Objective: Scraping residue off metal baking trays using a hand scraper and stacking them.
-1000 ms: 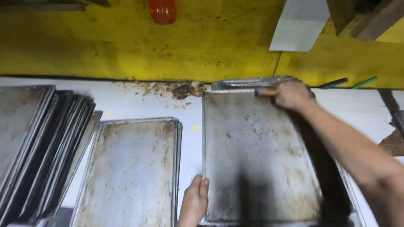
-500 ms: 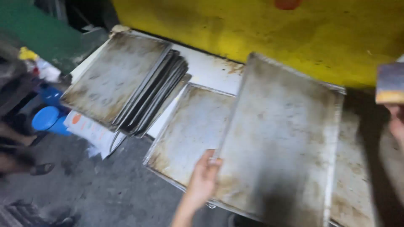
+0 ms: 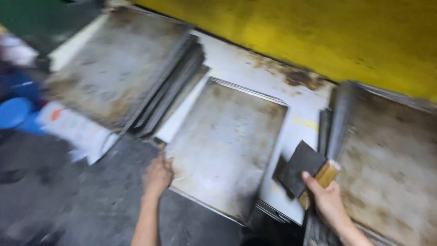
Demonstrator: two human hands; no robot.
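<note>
Down at the near edge of the white, stained worktop (image 3: 236, 68), the left hand (image 3: 158, 175) is closed on the near left corner of a flat, rectangular, tarnished metal baking tray (image 3: 225, 143), fingers curled over its rim. That tray lies in the middle of the worktop, tilted at an angle to the edge, with its near end jutting out past it over the dark grey floor (image 3: 68, 200). The right hand (image 3: 325, 198) is wrapped round the yellowish wooden handle of a scraper with a broad dark metal blade (image 3: 302, 171), the blade pointing up and to the left, just beside the tray's right rim. To the right of that hand lies another worn metal tray (image 3: 391, 155), with further trays standing on edge between the two. Well to the left, a stack of similar trays (image 3: 123, 68) leans in a fan. A yellow wall (image 3: 318, 32) runs behind the worktop. The view is blurred.
</note>
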